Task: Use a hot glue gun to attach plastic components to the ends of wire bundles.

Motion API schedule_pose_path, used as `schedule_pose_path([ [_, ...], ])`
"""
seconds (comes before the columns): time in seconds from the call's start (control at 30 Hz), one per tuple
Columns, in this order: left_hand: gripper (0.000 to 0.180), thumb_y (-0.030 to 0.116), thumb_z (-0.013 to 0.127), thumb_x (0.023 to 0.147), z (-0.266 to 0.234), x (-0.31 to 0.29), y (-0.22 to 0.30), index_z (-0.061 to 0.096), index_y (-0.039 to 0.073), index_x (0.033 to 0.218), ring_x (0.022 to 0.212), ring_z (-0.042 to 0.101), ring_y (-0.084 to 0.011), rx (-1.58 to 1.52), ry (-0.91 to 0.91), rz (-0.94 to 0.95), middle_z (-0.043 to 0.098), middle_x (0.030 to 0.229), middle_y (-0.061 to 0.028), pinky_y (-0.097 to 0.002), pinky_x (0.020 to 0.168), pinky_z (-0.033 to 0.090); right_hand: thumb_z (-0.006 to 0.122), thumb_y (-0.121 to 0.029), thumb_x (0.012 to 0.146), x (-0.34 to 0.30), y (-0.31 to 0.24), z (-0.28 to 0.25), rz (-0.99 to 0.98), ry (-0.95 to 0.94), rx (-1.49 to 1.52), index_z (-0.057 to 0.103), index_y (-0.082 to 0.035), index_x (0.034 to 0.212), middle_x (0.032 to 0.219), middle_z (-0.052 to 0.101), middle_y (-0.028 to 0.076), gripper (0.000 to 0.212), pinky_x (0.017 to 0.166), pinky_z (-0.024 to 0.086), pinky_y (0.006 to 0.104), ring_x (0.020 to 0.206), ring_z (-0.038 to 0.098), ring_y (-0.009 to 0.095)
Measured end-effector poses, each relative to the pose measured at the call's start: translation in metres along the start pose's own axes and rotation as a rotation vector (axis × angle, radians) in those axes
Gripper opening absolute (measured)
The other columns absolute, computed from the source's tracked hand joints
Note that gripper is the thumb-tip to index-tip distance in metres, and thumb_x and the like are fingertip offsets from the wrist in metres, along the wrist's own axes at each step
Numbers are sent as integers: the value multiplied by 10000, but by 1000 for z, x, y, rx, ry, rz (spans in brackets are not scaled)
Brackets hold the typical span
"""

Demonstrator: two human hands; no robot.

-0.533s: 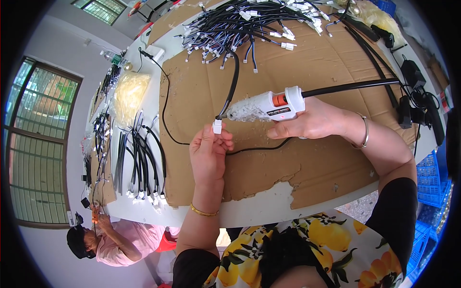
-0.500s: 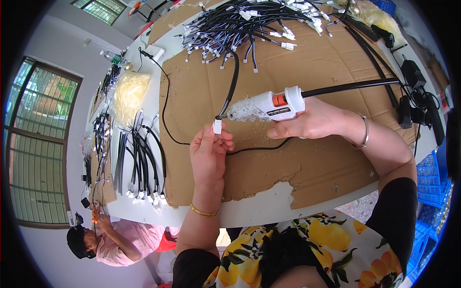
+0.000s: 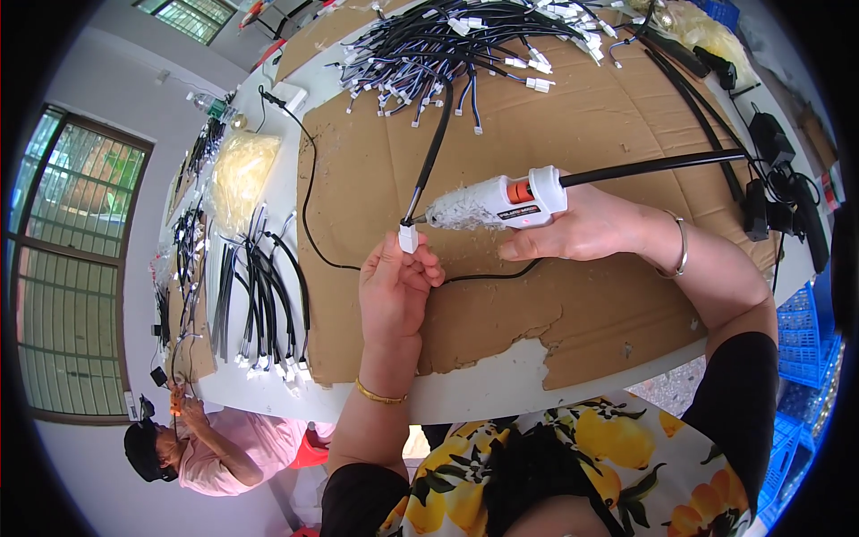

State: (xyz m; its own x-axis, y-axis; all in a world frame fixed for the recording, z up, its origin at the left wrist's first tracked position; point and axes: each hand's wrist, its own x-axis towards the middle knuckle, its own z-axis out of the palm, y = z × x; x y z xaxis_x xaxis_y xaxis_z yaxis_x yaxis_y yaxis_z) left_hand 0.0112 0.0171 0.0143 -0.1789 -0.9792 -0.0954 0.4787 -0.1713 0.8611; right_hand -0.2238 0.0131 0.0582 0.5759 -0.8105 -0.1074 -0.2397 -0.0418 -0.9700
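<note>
Between the thumb and fingers of my left hand (image 3: 395, 291) is a white plug connector (image 3: 408, 238), held upright. A black sleeved cable (image 3: 433, 152) runs from its top toward the far heap. My right hand (image 3: 582, 224) is wrapped round the handle of a white hot glue gun (image 3: 501, 202) with an orange part on its body. Its nozzle points left and meets the wires just above the connector; whether it touches them I cannot tell. A long black glue stick (image 3: 653, 167) sticks out of the gun's back. Glue strands coat the gun's front.
Brown cardboard (image 3: 501, 313) covers the white table (image 3: 483, 394). A heap of cable harnesses (image 3: 447, 54) lies at the far side, a smaller bundle (image 3: 264, 304) at left beside a plastic bag (image 3: 242, 179). Black adapters (image 3: 769, 139) crowd the right edge. A co-worker (image 3: 233, 447) sits at lower left.
My left hand and the connector have shifted slightly right, and the cable has straightened a little. The glue gun has barely moved.
</note>
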Motion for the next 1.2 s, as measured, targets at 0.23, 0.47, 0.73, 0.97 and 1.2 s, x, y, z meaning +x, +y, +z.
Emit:
schedule_pose_path([
  [0.23, 287, 220, 396, 914, -1, 0, -1, 553, -12, 853, 545, 509, -163, -25, -25, -15, 560, 648, -86, -281, 523, 414, 639, -194, 765, 1, 3, -1, 8, -2, 8, 520, -11, 1077, 896, 582, 19, 381, 740, 403, 224, 798, 481, 73],
  [0.47, 291, 225, 392, 915, -2, 1, -2, 548, -11, 847, 547, 505, -168, -17, -35, -11, 554, 645, -85, -286, 526, 412, 640, -166, 760, -1, -1, 1, 7, 6, 71, 536, -13, 1051, 843, 576, 6, 344, 693, 406, 220, 748, 472, 58],
  [0.73, 282, 240, 386, 915, -5, 2, -1, 533, 4, 871, 569, 461, -146, 18, -81, -18, 514, 654, -55, -265, 532, 367, 617, -198, 746, 3, 1, -2, 19, -1, 55, 518, -51, 846, 590, 427, -41, 204, 401, 297, 212, 480, 340, 40],
  [0.97, 274, 253, 396, 910, -4, 2, -1, 523, 17, 853, 561, 457, -142, 54, -73, -23, 500, 640, -48, -256, 523, 366, 612, -190, 745, 1, -3, -2, 0, 23, 25, 507, -57, 817, 585, 419, -41, 184, 394, 303, 210, 478, 349, 43],
  [1.2, 283, 222, 394, 912, -6, 3, -1, 533, -7, 822, 540, 507, -169, 4, -76, -32, 537, 629, -82, -285, 516, 414, 655, -170, 739, -1, -8, -1, 85, 28, 77, 537, -48, 806, 617, 455, -47, 182, 498, 325, 211, 572, 380, 34],
])
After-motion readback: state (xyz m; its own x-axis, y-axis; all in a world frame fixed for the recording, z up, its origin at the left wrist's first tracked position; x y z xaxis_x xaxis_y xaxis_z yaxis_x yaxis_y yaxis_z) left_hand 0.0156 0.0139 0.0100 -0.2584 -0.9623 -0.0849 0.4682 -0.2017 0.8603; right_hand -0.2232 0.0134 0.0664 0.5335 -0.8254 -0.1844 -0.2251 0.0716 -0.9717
